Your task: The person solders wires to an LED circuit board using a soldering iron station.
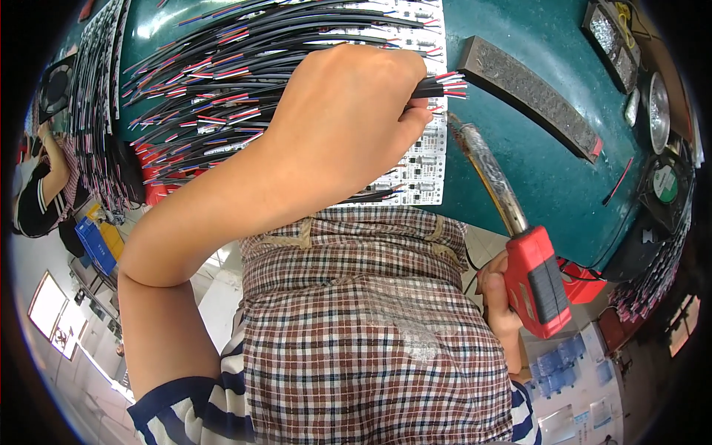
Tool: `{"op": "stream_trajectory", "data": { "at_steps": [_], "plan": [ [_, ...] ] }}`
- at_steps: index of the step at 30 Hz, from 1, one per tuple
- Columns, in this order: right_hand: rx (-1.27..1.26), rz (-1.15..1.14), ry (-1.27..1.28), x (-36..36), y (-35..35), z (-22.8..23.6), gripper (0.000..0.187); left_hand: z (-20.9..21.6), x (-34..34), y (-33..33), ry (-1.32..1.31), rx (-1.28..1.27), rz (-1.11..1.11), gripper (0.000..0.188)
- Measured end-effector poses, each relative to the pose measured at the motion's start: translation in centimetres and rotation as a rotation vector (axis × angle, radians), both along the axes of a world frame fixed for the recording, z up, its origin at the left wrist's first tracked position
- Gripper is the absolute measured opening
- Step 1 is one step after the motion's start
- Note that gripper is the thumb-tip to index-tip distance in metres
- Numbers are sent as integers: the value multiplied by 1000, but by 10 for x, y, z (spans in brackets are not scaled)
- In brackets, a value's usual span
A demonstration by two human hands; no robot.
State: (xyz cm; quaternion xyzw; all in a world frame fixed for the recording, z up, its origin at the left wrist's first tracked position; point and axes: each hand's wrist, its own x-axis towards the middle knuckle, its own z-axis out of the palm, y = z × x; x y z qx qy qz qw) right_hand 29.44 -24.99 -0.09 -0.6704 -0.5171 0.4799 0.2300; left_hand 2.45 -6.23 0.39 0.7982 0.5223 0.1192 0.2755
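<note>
My left hand [348,111] reaches across the white circuit board panel [426,159] and pinches a black cable [437,87] whose red, blue and white wire ends stick out to the right. My right hand [498,297] grips the red and black handle of a soldering iron [538,278]. Its long metal shaft [489,167] points up toward the board, with the tip just below my left fingers. Many black cables with coloured ends [215,74] lie fanned over the board to the left.
A grey rough bar [534,96] lies diagonally on the green table [534,170]. Small fans [664,185] and metal parts sit at the right edge. Another person [41,185] sits far left. A checked apron covers my lap.
</note>
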Motion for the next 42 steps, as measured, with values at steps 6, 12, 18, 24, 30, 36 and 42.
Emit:
{"op": "stream_trajectory", "data": {
  "at_steps": [6, 12, 18, 24, 30, 36, 42],
  "plan": [
    [37, 24, -62, 2, -2, 3, 22, -1, 1, 0, 1, 4, 0, 20],
    [-28, 24, 24, 6, -2, 2, 23, 0, -1, 3, -31, -7, -12, 18],
    [28, 27, 76, 1, 2, 1, 22, 2, -1, 3, -59, -20, -30, 18],
    [53, -51, 31, -7, 2, 2, 21, 1, 0, 2, -65, -14, -17, 14],
    [86, 88, 4, 7, -6, -5, 21, -1, -1, 1, -42, 7, -27, 19],
    [-31, 6, -28, 10, -13, 5, 20, -2, 0, 2, -57, 29, -29, 14],
    [-67, 52, -29, 7, -9, 9, 19, 2, 1, 2, -66, 2, -48, 15]
  ]
}}
